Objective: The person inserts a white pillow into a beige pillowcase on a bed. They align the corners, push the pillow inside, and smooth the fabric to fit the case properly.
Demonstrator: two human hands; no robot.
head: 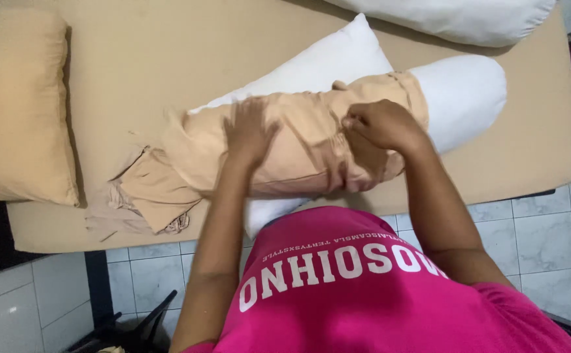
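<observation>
1. Bolster [462,91]: long and white, lying slantwise across the bed [167,59]; your tan cover [298,140] sheathes its near part, and the far rounded end stays bare.
2. Your left hand [249,131]: fingers spread, palm pressed flat on the covered stretch; slightly blurred.
3. Your right hand [380,123]: fingers curled shut, pinching a bunched fold of the tan cover near its open edge.
4. Loose tail of the cover trails flat toward the bed's near left edge.
5. White pillow [324,62]: lies partly under the bolster.
6. Tan pillow [17,104]: on the bed at far left, well apart from your hands.
7. Second white bolster [455,19]: along the bed's far edge.
</observation>
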